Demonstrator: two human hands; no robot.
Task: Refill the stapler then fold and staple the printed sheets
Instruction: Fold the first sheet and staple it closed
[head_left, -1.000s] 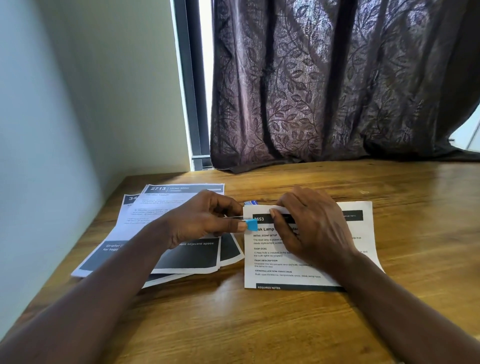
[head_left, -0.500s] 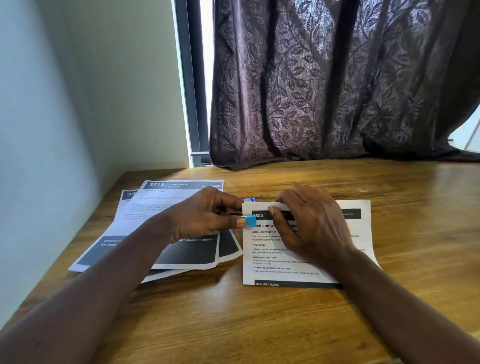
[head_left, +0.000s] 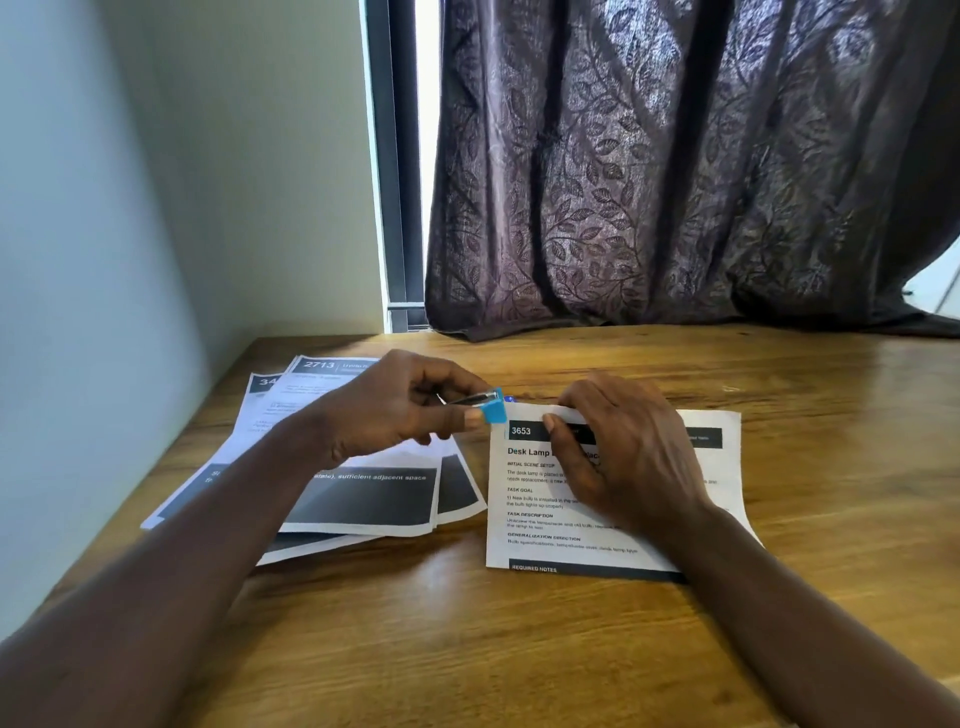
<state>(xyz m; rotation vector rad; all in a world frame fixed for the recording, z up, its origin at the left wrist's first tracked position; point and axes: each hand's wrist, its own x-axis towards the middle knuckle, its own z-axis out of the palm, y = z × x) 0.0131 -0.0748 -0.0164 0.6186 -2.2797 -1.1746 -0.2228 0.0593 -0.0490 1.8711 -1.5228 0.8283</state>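
Fingers (head_left: 470, 418) of L hand (head_left: 395, 410) pinch small blue-tipped metal stapler (head_left: 485, 405); R hand (head_left: 618, 452) flat on folded sheet (head_left: 540, 525).

The small stapler (head_left: 488, 408) in the left hand (head_left: 400, 410) has a bright blue tip and a shiny silver metal body. The folded sheet (head_left: 613, 488) under the right hand (head_left: 623, 457) is white with black print, a dark charcoal header band with "3653" in white, and a dark band along its 6 o'clock edge. The loose sheets (head_left: 363, 499) at its 9 o'clock side are white with large charcoal blocks and white lettering. The bench (head_left: 519, 649) is warm honey-brown wood with darker grain streaks. The curtain (head_left: 675, 166) is dark purple-brown with a leaf and vine pattern. The wall (head_left: 156, 182) is pale greenish white.
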